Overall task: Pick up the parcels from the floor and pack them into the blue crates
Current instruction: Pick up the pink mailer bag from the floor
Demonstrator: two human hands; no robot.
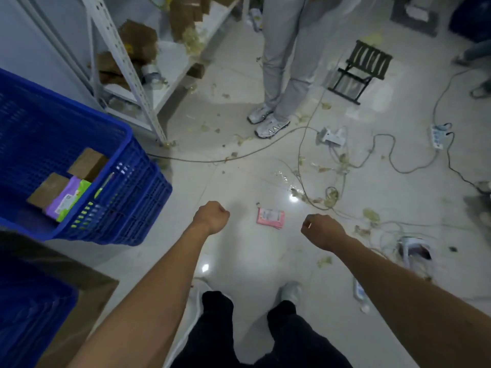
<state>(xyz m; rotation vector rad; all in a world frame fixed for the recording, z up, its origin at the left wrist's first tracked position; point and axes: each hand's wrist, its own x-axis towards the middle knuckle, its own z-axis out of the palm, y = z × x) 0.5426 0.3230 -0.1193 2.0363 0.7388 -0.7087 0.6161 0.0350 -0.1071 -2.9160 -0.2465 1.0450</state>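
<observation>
A flat pink parcel [270, 218] lies on the pale floor between my two hands. My left hand [212, 215] hangs to its left with fingers curled into a fist, holding nothing. My right hand [320, 231] is to the parcel's right, also curled and holding nothing. A blue crate [119, 197] stands at the left and holds two brown boxes [87, 163] and a purple-green packet [67, 199]. Another blue crate [32, 309] sits at the lower left, resting on a brown cardboard box.
A person in grey trousers and white shoes [271, 126] stands ahead. Cables and power strips [332, 138] trail across the floor on the right, with scraps of tape. A metal shelf rack [132, 75] with brown boxes is at the upper left, and a folding stool [358, 70] at the back.
</observation>
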